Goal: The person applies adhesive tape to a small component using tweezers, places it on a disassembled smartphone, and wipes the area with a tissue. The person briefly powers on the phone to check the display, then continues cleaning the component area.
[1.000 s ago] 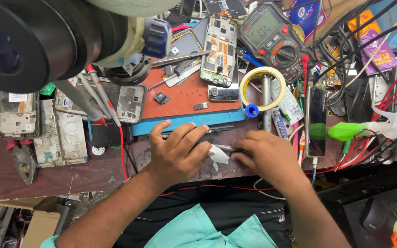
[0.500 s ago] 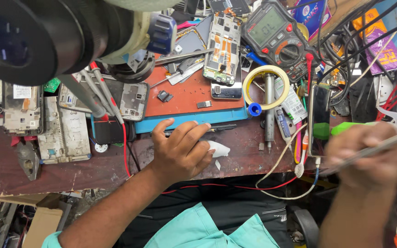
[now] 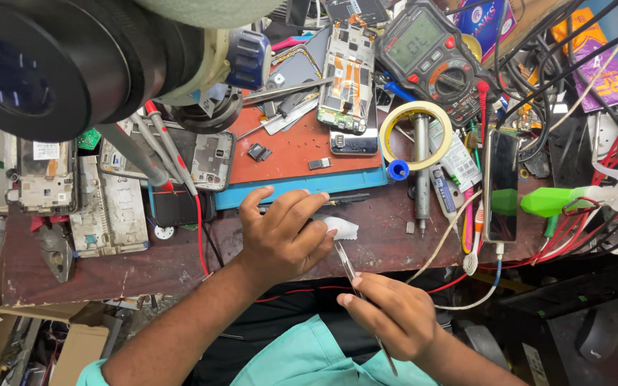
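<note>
White tissue pinned on the counter under the left hand; right hand pinches tweezers.

Bare bench edge lies open (microscope overhangs behind).

- Tweezers: thin bare metal, dull shine.
- Tissue: soft white paper, crumpled, matt.
- Mat: matt orange rubber with a blue edge.
- Table: worn reddish wood, scratched and rough.
- Phone: glossy black glass.
- Tape roll: smooth, pale yellow, slightly glossy.
</note>
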Motion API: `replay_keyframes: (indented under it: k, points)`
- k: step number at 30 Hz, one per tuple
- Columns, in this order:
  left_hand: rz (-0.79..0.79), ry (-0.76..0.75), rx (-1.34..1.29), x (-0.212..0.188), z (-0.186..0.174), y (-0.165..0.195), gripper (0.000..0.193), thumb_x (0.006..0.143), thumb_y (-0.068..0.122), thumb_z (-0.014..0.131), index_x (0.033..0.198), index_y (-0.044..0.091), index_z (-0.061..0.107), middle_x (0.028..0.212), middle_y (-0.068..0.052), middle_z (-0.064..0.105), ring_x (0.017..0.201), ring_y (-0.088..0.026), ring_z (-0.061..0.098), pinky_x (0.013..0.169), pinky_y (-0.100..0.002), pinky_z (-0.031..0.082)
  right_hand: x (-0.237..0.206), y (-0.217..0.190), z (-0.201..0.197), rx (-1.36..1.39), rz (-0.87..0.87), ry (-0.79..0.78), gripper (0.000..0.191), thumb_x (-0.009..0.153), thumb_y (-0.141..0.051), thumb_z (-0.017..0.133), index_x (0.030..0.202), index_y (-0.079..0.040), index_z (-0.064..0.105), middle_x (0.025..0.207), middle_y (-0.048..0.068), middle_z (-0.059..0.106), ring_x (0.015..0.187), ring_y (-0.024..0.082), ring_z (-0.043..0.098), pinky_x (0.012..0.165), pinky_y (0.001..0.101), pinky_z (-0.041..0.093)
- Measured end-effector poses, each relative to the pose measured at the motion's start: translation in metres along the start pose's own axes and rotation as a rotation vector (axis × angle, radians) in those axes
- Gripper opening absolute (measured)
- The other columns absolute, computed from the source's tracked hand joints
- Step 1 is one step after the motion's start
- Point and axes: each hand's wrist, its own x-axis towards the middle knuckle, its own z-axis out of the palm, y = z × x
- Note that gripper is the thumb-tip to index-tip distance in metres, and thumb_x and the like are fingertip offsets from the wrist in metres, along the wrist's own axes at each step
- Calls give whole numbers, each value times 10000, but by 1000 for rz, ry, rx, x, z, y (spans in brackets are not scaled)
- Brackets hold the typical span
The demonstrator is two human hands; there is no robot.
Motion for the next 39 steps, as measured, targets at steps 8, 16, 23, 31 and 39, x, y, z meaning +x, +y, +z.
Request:
replay_keyframes:
  k: [8, 16, 23, 31, 39]
  points:
    - [10, 3, 14, -1, 1, 0, 202, 934, 331, 761, 846, 190, 646, 1246, -5, 674, 1116, -168, 644, 1104, -496, 278, -2, -6, 9, -11, 111, 110, 286, 790, 30, 871, 998, -4, 678, 983, 113, 664, 840, 229, 738, 710, 318, 665]
    - [19, -6, 22, -2, 1, -1, 205, 933, 346, 766, 857, 192, 655, 1254, -5, 672, 1128, -172, 636, 1105, -505, 278, 0, -1, 15, -49, 47, 87, 289, 789, 75, 827, 1037, 18, 689, 942, 90, 634, 847, 249, 742, 693, 330, 645]
    - [19, -6, 10, -2, 0, -1, 203, 924, 348, 752, 851, 189, 649, 1258, -9, 674, 1129, -172, 642, 1107, -502, 278, 5, 3, 15, -109, 41, 65, 257, 819, 38, 806, 1051, 7, 699, 949, 104, 645, 853, 257, 739, 698, 350, 646]
    - [27, 9, 5, 0, 0, -1, 207, 928, 340, 735, 827, 186, 641, 1245, -19, 678, 1117, -178, 646, 1103, -507, 273, 9, 7, 12, -110, 67, 86, 235, 829, 8, 823, 1026, -7, 697, 948, 124, 663, 858, 269, 741, 701, 348, 641]
    - [23, 13, 6, 1, -1, 0, 196, 944, 347, 739, 855, 191, 662, 1243, -22, 675, 1126, -185, 640, 1101, -502, 274, 11, 16, 7, -11, 90, 91, 259, 823, 27, 844, 988, -7, 648, 973, 147, 698, 895, 292, 761, 727, 362, 652]
